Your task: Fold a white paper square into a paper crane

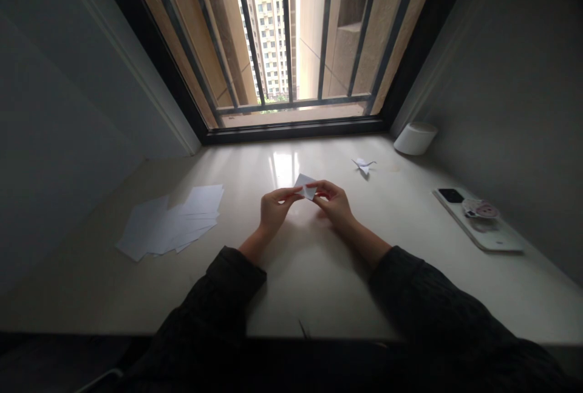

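A small folded piece of white paper [304, 181] is held up between both hands above the pale sill, near its middle. My left hand [276, 206] pinches its left side between thumb and fingers. On the other side, my right hand [334, 201] grips the paper the same way, fingertips along its right edge. The exact folds are too small to make out. Beyond my right hand a folded paper crane [363, 165] rests on the surface.
Several loose white sheets [170, 223] lie overlapping at the left. On the right are a phone [478, 223] with a round grip on its back and a white cylindrical object [415, 138] by the wall. A barred window [291, 132] closes off the far side.
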A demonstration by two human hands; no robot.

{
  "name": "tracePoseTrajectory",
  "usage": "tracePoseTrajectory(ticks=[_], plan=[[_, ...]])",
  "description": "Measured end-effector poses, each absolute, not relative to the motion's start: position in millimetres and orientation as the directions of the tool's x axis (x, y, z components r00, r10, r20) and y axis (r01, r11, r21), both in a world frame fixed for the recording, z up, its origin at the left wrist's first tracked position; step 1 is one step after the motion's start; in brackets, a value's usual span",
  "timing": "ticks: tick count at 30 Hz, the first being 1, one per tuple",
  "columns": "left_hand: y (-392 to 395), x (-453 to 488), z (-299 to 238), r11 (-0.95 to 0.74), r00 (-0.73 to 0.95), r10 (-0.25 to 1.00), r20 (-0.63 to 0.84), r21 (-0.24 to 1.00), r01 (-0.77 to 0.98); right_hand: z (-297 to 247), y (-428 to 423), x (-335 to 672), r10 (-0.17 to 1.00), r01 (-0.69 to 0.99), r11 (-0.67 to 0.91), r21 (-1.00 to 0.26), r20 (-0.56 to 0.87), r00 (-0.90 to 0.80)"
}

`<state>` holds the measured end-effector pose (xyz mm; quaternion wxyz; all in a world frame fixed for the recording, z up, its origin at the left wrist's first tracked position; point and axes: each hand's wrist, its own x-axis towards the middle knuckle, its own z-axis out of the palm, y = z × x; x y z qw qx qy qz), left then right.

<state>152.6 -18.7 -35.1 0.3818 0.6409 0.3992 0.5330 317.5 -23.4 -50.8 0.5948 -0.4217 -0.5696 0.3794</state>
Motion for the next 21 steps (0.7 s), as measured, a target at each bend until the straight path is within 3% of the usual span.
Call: tracePoseTrajectory(ticks=[10,21], plan=[[-20.5,151.5,-31.1,-0.389,0.057,0.921,0.385,0.913,0.12,-47.2,-28.9,314.4,0.967,-0.115,0.255,-0.96,0.251,0.054],[-19.0,155.0,-39.6,-0.354,0.009,0.935,0.354,0.935,0.021,-46.6,-28.5,311.5,0.962,-0.196,0.273,-0.942,0.261,0.084]])
